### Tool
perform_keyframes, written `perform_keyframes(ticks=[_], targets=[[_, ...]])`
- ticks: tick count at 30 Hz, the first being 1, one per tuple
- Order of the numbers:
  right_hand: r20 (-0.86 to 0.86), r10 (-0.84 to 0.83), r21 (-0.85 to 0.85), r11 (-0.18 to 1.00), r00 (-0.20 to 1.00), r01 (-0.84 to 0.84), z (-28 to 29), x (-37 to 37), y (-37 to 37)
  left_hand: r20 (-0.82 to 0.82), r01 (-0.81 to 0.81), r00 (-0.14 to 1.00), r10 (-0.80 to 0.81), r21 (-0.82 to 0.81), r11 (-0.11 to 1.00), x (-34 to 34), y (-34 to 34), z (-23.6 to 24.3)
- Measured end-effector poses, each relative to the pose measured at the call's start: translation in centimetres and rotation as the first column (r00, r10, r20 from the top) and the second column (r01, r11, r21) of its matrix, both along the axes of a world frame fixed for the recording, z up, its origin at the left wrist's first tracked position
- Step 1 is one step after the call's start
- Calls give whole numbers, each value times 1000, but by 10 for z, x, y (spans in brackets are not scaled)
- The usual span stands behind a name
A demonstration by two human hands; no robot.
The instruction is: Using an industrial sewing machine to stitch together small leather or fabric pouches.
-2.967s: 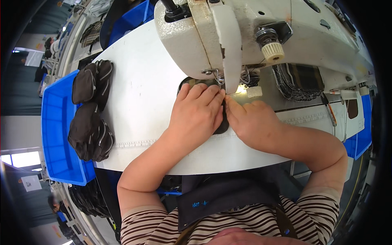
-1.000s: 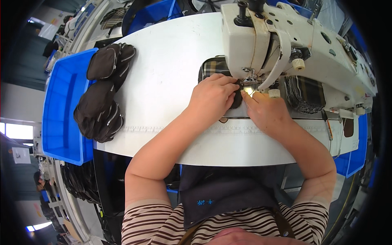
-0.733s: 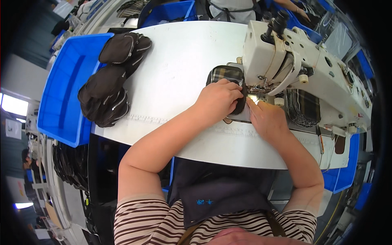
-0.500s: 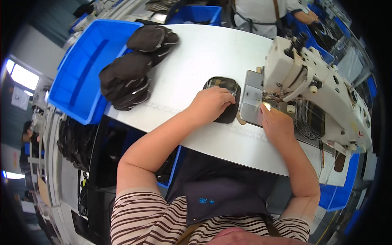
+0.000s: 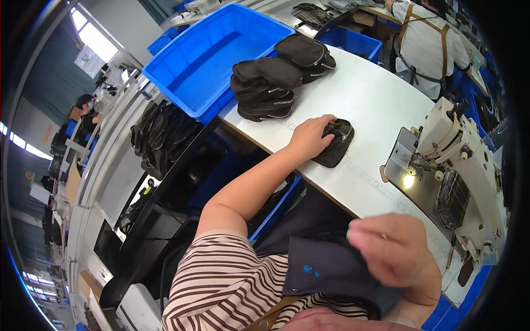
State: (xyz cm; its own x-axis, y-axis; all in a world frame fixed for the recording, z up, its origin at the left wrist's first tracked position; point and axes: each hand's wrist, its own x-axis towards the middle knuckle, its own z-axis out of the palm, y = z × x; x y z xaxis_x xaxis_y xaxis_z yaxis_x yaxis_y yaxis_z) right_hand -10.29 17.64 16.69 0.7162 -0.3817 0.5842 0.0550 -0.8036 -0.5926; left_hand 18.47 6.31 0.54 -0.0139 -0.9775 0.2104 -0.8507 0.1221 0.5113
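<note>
My left hand (image 5: 313, 138) lies at the left edge of a small black fabric pouch piece (image 5: 340, 148) with rounded corners and a zipper-like line along its upper part. Thumb and fingers close on the piece, which rests flat on the white table (image 5: 381, 88). Raised over the dark apron (image 5: 326, 265), near the table's front edge, my right hand (image 5: 395, 248) is blurred by motion. Its fingers look bent, and whether they hold anything is unclear. A white sewing machine (image 5: 461, 149) stands to the right, its lamp lighting the metal plate (image 5: 400, 157).
Stacked black zippered pouches (image 5: 265, 83) sit at the table's far left, against a large blue bin (image 5: 165, 71). Plaid fabric pieces (image 5: 452, 201) lie under the machine arm. Dark fabric pieces (image 5: 160, 135) hang beyond the left edge. A co-worker (image 5: 428, 44) sits at the far right.
My left hand has slid the black pouch piece away from the machine, to the left along the table. My right hand has left the needle area and come up toward my body. The view has turned left.
</note>
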Motion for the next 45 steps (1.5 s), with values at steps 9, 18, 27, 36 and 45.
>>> perform_keyframes(ticks=[9, 18, 27, 36, 45], targets=[[89, 259, -35, 966, 962, -257, 60, 3, 14, -297, -294, 945, 136, -593, 749, 100, -15, 79], [288, 140, -176, 980, 947, -91, -5, 2, 10, -118, -792, 212, 970, -602, 99, 432, 93, 92], [-117, -772, -327, 623, 624, 710, -90, -91, -36, 217, -934, -68, 974, -357, 14, 449, 107, 68], [-333, -943, -589, 186, -26, 787, -129, -208, -68, 320, -106, 864, 390, -640, 761, 226, -97, 128], [-382, -923, -340, 186, 46, 922, -131, -230, -81, 617, -164, 736, 280, -239, 957, 66, -186, 72]])
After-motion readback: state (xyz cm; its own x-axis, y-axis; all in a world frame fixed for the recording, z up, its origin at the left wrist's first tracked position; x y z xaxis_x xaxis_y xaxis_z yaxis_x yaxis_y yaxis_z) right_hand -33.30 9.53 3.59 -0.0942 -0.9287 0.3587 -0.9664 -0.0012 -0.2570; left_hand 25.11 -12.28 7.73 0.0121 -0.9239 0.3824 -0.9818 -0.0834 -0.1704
